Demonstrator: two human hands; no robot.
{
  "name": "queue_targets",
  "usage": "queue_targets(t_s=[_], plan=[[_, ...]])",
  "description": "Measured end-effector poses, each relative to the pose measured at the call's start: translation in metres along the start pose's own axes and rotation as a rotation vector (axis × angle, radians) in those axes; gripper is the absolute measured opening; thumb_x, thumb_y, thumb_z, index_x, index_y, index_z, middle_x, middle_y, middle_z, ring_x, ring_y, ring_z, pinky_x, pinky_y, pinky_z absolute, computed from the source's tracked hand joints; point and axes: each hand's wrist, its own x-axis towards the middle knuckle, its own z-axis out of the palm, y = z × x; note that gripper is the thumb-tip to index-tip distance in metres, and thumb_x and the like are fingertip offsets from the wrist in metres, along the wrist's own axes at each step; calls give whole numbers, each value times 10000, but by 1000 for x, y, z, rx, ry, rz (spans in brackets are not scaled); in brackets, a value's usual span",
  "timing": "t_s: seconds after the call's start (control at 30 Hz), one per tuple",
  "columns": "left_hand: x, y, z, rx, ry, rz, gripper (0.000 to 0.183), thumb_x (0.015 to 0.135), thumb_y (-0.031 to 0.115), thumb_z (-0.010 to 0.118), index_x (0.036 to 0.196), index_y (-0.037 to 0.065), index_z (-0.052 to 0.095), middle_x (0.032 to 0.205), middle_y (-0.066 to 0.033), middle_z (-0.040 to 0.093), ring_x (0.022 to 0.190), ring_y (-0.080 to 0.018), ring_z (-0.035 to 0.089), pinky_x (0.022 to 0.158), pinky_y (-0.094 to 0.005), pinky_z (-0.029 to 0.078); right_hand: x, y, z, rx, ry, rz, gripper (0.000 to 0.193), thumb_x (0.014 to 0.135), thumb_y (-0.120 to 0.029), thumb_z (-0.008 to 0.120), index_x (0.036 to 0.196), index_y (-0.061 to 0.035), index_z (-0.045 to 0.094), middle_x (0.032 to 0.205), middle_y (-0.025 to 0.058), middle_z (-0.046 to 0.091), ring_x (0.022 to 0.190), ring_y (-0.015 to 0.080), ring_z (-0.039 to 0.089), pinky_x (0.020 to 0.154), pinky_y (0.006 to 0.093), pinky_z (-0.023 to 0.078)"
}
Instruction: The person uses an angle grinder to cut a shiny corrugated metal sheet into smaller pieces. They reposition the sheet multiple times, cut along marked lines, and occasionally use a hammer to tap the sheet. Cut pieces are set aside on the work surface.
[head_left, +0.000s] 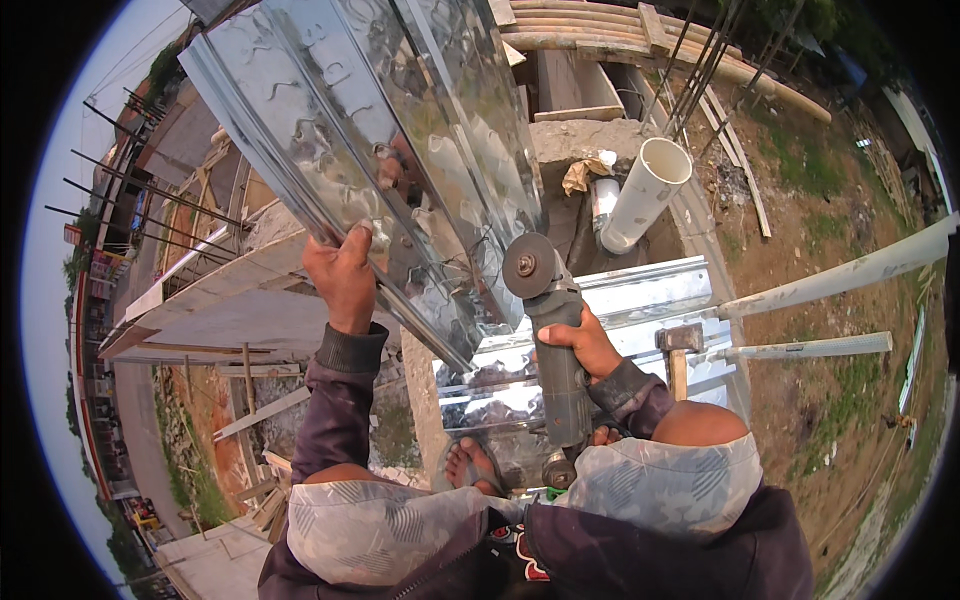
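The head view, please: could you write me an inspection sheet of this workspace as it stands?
Surface: shiny metal sheets lie flat under the person's bare feet, high above the ground.
Job's things: long ribbed metal sheet, tilted up; angle grinder with its disc close to the sheet's edge.
Clutter: hammer on the flat sheets; white pipe standing beside crumpled paper.
Grips: left hand grips the ribbed sheet's lower edge; right hand is wrapped around the grinder body.
Cables: nothing seen clearly.
Surroundings: rebar rods jutting out at left, timber poles at top, grass and bare earth below.
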Motion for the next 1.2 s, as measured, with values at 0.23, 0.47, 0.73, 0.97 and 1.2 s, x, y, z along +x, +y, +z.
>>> queue_targets(t_s=[0.23, 0.47, 0.73, 0.97, 1.2], plan=[[-1, 1, 1, -26, -9, 4, 137, 903, 4, 654, 1037, -22, 659, 936, 7, 675, 776, -65, 585, 697, -240, 468, -6, -1, 3, 11, 9, -3, 564, 788, -47, 747, 1276, -33, 465, 1030, 100, 615, 759, 217, 681, 682, 349, 598], [0, -8, 0, 39, -23, 47, 135, 898, -9, 648, 1028, -27, 682, 912, -13, 696, 774, -84, 624, 681, -251, 494, -12, -1, -2, -261, 70, -231, 686, 746, -43, 770, 1345, -37, 437, 1152, 81, 611, 1005, 183, 624, 892, 340, 535], [1, -4, 3, 10, -35, 27, 122, 887, -3, 654, 1006, -23, 672, 862, -4, 680, 730, -64, 602, 659, -239, 481, -19, -10, -2, -328, 88, -209, 723, 750, -16, 747, 1379, -23, 390, 1135, 122, 604, 950, 212, 650, 829, 348, 567], [26, 7, -29, -143, 125, -73, 179, 835, -34, 678, 1012, -19, 659, 875, -13, 664, 736, -105, 616, 670, -267, 500, -44, -26, -17, -196, 154, -356, 547, 802, -76, 714, 1247, -25, 400, 970, 176, 628, 736, 312, 711, 620, 443, 637], [12, -41, -63, -453, 556, -242, 307, 775, -110, 661, 1079, -83, 628, 1022, -123, 666, 904, -261, 681, 827, -383, 565, -80, -80, -20, -159, 179, -422, 523, 794, -153, 726, 1208, 25, 461, 937, 187, 635, 720, 286, 700, 603, 413, 632]])
